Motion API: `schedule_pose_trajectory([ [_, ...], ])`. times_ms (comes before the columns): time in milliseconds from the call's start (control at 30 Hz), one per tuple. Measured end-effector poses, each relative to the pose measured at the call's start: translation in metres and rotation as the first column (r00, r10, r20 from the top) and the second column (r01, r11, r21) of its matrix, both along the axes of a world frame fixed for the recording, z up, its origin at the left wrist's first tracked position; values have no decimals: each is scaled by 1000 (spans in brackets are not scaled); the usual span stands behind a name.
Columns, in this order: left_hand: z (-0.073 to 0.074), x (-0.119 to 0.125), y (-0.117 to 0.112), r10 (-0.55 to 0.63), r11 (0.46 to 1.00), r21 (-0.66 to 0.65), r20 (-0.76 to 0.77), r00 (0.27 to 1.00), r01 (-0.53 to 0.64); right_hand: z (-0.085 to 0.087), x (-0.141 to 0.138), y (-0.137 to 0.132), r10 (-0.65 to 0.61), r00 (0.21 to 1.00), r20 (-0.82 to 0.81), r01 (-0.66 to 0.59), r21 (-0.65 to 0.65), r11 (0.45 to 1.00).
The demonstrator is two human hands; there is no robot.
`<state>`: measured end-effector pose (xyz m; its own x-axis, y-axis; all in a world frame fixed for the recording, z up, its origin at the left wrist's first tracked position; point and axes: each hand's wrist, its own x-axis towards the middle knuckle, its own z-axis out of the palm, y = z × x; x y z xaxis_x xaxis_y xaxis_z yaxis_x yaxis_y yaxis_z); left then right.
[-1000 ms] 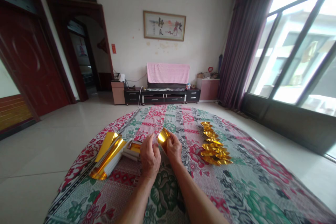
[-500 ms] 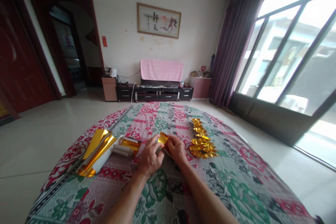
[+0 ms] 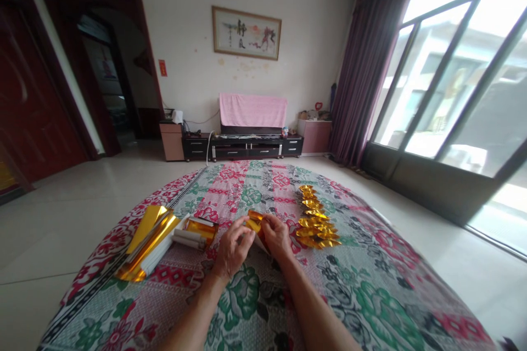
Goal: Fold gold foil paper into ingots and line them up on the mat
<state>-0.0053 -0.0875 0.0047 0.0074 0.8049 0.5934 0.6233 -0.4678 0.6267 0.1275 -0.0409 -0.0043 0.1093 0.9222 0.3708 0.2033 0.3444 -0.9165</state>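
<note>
Holding a foil point(image 3: 256, 215) between left hand point(image 3: 233, 247) and right hand point(image 3: 278, 235), above a flowered cloth point(image 3: 349, 271). Lying at the left fingertips, on the inner side, and running in under the right thumb. Pointing lengthwise, as far as can be judged, from far left back toward the right palm. Clamped at the right edge between right thumb and fingers; met at the left edge by left fingers, loosely curled (pinching or merely touching, impossible to tell at this blur). Within touch of both hands, though more firmly seated in the right.

Classed by material: thin, metallic, mirror-bright gold on the face, seemingly pale on the back, bent and curling at the far edge.

Listing next, right of the right hand and apart from it, a row point(image 3: 315, 223) of gold pieces: boat-shaped, pointed at the ends, crinkled, crowded close together. Adding, left of the left hand, a stack point(image 3: 200, 226), gold in the middle with white rolled sides; then, close beside, a bundle point(image 3: 150, 241) of gold and white sheets, long, smooth, partly curled, slanting from far right to near left.
</note>
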Motion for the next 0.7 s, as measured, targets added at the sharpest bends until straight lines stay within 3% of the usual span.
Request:
schedule_pose_trajectory([
  [133,1,1,0,101,995,-35,79,992,-98,-1,0,-1,12,1000,-12,-12,17,1000],
  [367,1,1,-2,8,984,-180,123,992,15,0,1,-3,16,998,-53,-13,42,999],
  [467,-2,-2,1,50,967,-256,176,983,-4,-1,1,-2,23,998,-57,-20,54,998],
  [600,-7,-5,12,36,952,-304,58,998,-17,-9,0,3,8,997,-80,0,91,996],
  [700,-9,-5,22,3,983,-182,-112,994,-24,-11,-1,7,18,993,-120,-7,96,995],
])
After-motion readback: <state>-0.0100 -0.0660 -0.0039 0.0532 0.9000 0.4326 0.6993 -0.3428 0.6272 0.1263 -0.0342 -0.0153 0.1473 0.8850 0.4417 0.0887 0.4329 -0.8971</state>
